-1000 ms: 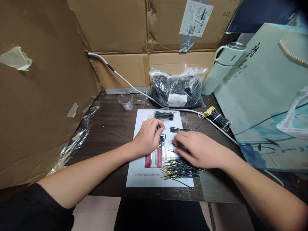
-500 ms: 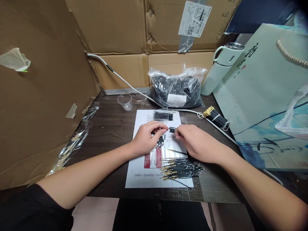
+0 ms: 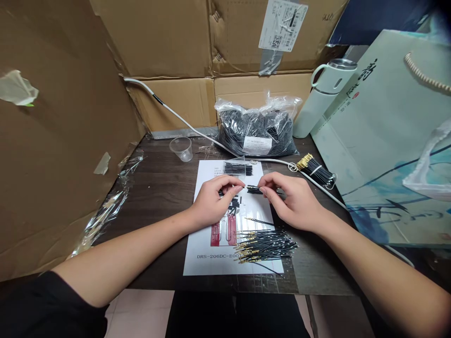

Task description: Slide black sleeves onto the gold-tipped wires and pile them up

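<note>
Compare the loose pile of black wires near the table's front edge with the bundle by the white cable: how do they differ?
The loose pile lies fanned out, unbound, partly on the printed sheet; the bundle is tied with a white band, compact, on bare table. The pile lies nearly level, the bundle diagonal. Both are black with gold tips.

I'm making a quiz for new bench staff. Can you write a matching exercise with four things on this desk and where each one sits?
Things:
1. plastic cup
2. bag of black tubes
3. loose pile of gold-tipped wires
4. flask

Places:
A. near edge of the paper sheet
B. far right, beside the gift bag
C. far left of the sheet
D. against the cardboard box, centre back

Pairs: 1-C, 2-D, 3-A, 4-B
</note>
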The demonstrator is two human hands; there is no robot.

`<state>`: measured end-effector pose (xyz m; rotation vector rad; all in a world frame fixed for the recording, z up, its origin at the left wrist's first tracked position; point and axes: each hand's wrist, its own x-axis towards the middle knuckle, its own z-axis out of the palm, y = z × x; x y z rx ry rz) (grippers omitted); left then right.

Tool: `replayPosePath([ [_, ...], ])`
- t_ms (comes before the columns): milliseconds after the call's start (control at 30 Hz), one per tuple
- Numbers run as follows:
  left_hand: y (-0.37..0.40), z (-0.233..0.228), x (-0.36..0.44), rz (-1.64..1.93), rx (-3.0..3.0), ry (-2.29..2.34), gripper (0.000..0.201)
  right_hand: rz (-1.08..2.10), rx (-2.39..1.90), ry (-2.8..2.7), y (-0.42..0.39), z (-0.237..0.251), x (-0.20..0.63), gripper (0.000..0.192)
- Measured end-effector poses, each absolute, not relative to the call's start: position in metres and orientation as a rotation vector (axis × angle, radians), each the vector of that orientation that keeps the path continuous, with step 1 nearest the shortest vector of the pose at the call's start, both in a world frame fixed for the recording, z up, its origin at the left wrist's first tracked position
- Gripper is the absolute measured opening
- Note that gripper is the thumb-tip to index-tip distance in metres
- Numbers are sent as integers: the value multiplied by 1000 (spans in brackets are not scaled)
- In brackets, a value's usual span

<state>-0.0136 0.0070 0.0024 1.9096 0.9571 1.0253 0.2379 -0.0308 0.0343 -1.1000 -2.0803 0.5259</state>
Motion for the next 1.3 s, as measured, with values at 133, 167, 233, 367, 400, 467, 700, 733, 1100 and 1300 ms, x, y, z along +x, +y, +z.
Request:
replayPosePath([
  [133,6,5,-13,1029,1942,941,13,541,-1098,-2099,-31,33,237,8],
  [167,6,5,-13,1028,1950,938,12,542,-1098,-2103,-31,33,237,8],
  [233,6,5,-13,1026,1963,931,12,548,-1096,-2108,-31,33,238,8],
  [367,6,5,-13,1037,1990,912,11,585,-1113,-2102,-31,34,238,8],
  [400,6,5,-13,1043,2001,904,11,603,-1122,-2094,-31,34,237,8],
  [467,5,4,-14,1052,2027,891,11,646,-1138,-2070,-31,35,237,7],
  [700,4,3,-16,1059,2161,815,12,798,-1167,-1995,-31,34,237,7],
  [733,4,3,-16,1059,2177,802,12,802,-1164,-1993,-31,34,237,7],
  [1100,3,3,-16,1081,2244,729,13,832,-1152,-1966,-33,29,233,8],
  [1300,3,3,-16,1075,2245,728,13,844,-1151,-1966,-33,27,233,9],
])
